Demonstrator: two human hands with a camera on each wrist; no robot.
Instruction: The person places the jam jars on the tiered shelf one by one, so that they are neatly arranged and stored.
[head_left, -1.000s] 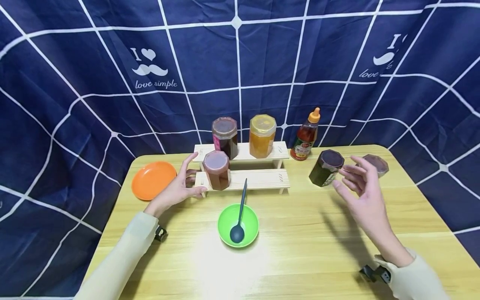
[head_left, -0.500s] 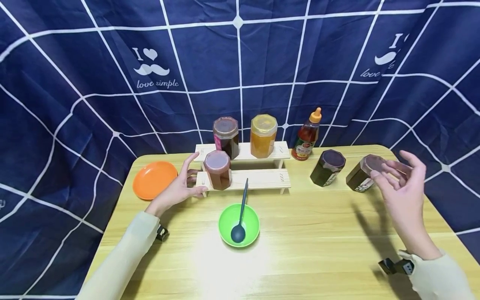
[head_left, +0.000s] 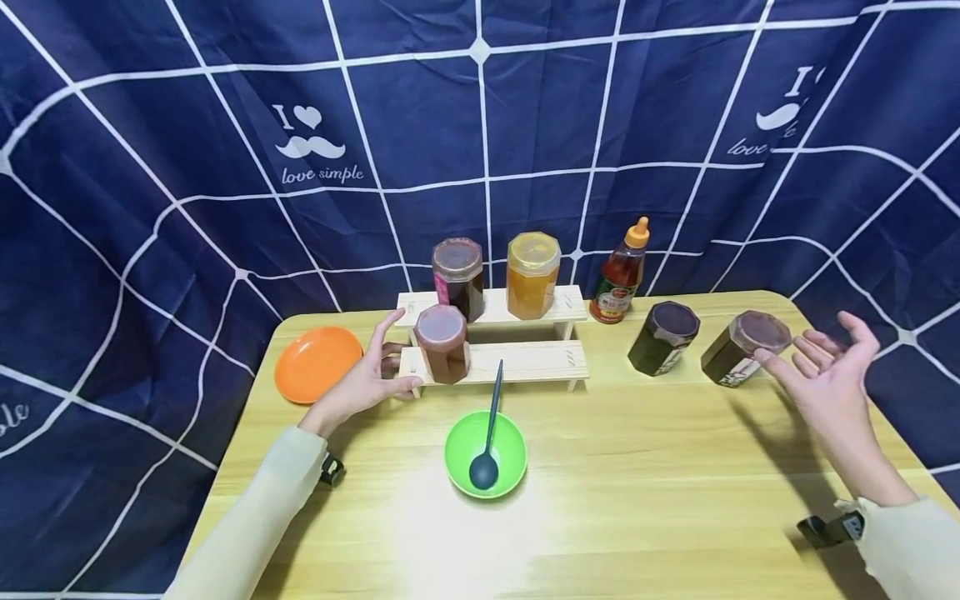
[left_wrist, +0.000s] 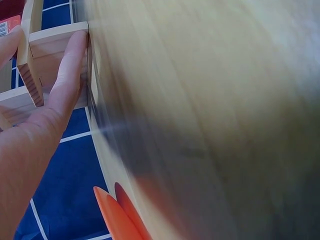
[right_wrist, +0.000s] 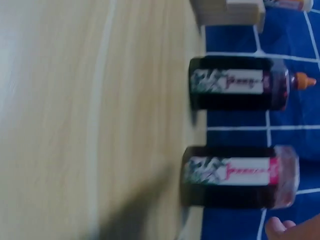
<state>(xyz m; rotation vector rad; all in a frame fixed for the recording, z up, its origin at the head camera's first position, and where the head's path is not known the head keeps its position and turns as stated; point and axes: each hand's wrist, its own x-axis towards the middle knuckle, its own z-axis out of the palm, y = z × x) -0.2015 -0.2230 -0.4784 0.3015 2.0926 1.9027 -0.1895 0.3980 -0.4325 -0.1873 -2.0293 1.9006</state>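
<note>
My left hand (head_left: 367, 379) grips the left end of a two-step wooden rack (head_left: 525, 360), thumb at the lower step's front and forefinger up beside the upper step. In the left wrist view one finger (left_wrist: 70, 70) lies along the rack's side. A reddish-brown jar (head_left: 447, 354) stands on the lower step. The upper step bears a dark jar (head_left: 467, 287) and a yellow jar (head_left: 531, 287). My right hand (head_left: 832, 375) is raised with parted fingers and holds nothing. Just left of it stands a dark jar with a white label (head_left: 731, 358); another dark jar (head_left: 654, 346) is beside that.
A green bowl (head_left: 459, 479) with a black spoon (head_left: 483, 471) leaning in it stands before the rack. An orange plate (head_left: 315, 362) lies at the left. A red sauce bottle (head_left: 619, 279) stands behind, near a blue checked curtain (head_left: 540, 108).
My right hand has moved right, from between the two dark jars to the right-hand jar's far side, uncovering that jar. My left hand stays at the rack. The view has shifted slightly.
</note>
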